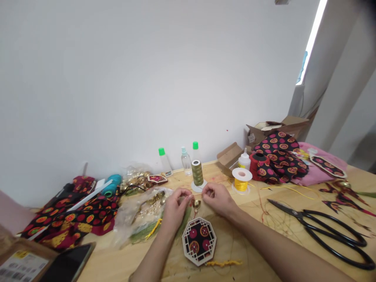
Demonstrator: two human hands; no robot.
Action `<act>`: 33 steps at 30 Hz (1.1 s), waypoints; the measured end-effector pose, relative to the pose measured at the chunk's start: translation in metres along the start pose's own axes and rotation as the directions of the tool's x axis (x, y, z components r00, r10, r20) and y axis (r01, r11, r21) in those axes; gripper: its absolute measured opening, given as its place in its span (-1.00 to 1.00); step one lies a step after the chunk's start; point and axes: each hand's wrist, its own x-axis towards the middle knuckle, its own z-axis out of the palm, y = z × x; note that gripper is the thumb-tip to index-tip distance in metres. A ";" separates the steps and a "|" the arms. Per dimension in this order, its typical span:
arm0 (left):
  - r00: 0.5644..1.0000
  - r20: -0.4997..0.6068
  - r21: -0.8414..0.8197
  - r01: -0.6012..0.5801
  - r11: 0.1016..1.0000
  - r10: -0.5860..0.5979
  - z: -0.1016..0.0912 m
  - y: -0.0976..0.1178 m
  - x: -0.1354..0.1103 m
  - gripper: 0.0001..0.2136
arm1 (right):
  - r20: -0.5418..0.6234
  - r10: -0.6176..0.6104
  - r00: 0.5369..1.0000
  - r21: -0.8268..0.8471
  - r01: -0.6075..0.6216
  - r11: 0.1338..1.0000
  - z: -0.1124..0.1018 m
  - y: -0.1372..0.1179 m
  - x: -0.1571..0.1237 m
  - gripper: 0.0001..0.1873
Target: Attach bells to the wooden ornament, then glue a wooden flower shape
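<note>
An octagonal ornament (193, 235) with a pale lattice rim and dark floral fabric lies on the table in front of me. From its top, a beaded red cord (195, 213) runs up to a small gold bell (197, 204). My left hand (177, 208) is closed in a pinch on the cord's upper end, left of the bell, with olive-green strands (184, 219) beneath it. To the bell's right, my right hand (219, 199) also pinches; what is in its fingertips is too fine to make out. Behind both hands stands a spool of olive thread (197, 173). Yellow cord (225, 263) extends from the ornament's bottom.
Large black scissors (317, 227) lie on the right, near loose threads. A yellow cord spool (241, 182), glue bottle (244, 161) and red thread cone (259, 167) stand behind. Patterned fabric (100, 215), plastic bags (132, 219) and a phone (69, 264) occupy the left.
</note>
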 end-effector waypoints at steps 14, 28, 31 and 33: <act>0.999 -0.010 0.198 0.040 0.979 -0.039 0.011 0.013 -0.004 -0.89 | 0.025 0.084 0.996 0.031 -0.085 0.996 0.001 0.001 0.000 -0.87; 0.997 0.075 0.422 0.001 0.907 -0.036 0.004 0.014 -0.001 -0.88 | -0.002 0.139 0.990 -0.149 -0.138 0.979 -0.013 -0.005 0.000 -0.90; 0.995 0.083 0.452 0.011 0.892 -0.054 0.000 0.015 -0.003 -0.88 | 0.013 0.129 0.992 -0.176 -0.125 0.976 -0.014 -0.004 0.000 -0.91; 0.994 0.082 0.471 0.022 0.882 -0.069 -0.004 0.014 -0.004 -0.88 | 0.024 0.121 0.992 -0.189 -0.115 0.975 -0.014 -0.003 0.001 -0.91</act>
